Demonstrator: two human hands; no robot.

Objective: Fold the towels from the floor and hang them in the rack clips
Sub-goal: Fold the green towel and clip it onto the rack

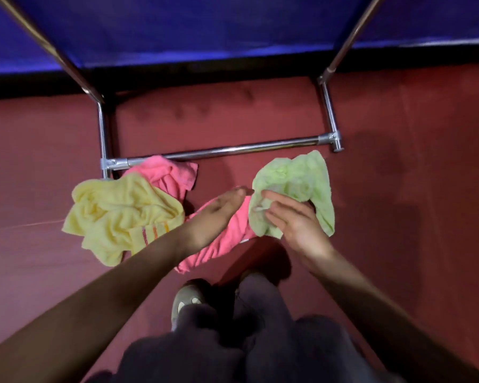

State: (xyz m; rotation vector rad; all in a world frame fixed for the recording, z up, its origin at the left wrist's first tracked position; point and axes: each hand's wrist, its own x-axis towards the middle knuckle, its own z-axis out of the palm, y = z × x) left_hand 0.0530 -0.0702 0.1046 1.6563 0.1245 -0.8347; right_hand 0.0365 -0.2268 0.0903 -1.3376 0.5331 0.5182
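A crumpled green towel (pixel 296 186) is in the person's right hand (pixel 293 219), the fingers curled into its lower left part so the cloth bunches against the palm; the rest of it spreads up and to the right, above the red carpet (pixel 398 217). The left hand (pixel 219 211) is open and flat with nothing in it, fingertips close to the green towel's edge, over a pink towel (pixel 227 239) lying on the floor. A second pink towel (pixel 169 172) sits against the rack's bottom bar (pixel 233 149), and a rumpled yellow towel (pixel 122 217) with striped trim lies just left of it. A blue cloth (pixel 205 29) hangs behind the chrome frame
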